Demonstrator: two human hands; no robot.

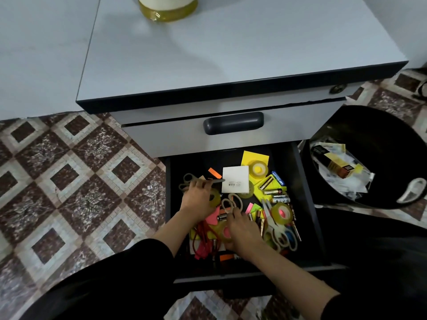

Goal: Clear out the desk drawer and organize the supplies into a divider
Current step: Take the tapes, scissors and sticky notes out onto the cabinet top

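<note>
Floor: brown and cream diamond-patterned tiles [69, 181], filling the left of my feed.
Furniture: pale grey pedestal cabinet with a black edge [231, 54]; a yellow translucent container [167, 10] stands on its top, cut off by the frame.
Lowest dark-lined drawer [312, 215]: pulled out, supplies lying loose and jumbled inside.

Contents and hands, as I read them from the left:
- Left hand [196, 199], black sleeve, reaching into the drawer's left part, fingers curled over a pair of grey-handled scissors [187, 180].
- Red cord [203, 236], tangled near the front.
- Right hand [242, 232], laid on the clutter at centre, fingertips at the beige rubber bands [238, 200]. I cannot tell whether it grips anything.
- White square box [235, 181], flat, mid-drawer.
- Clear tape roll [260, 168] on yellow paper.
- Several cylindrical batteries [273, 192], just beside it.
- White-handled scissors [285, 239], front right.

Far right: black round waste bin [381, 125] on the floor beside the cabinet, crumpled paper inside.
</note>
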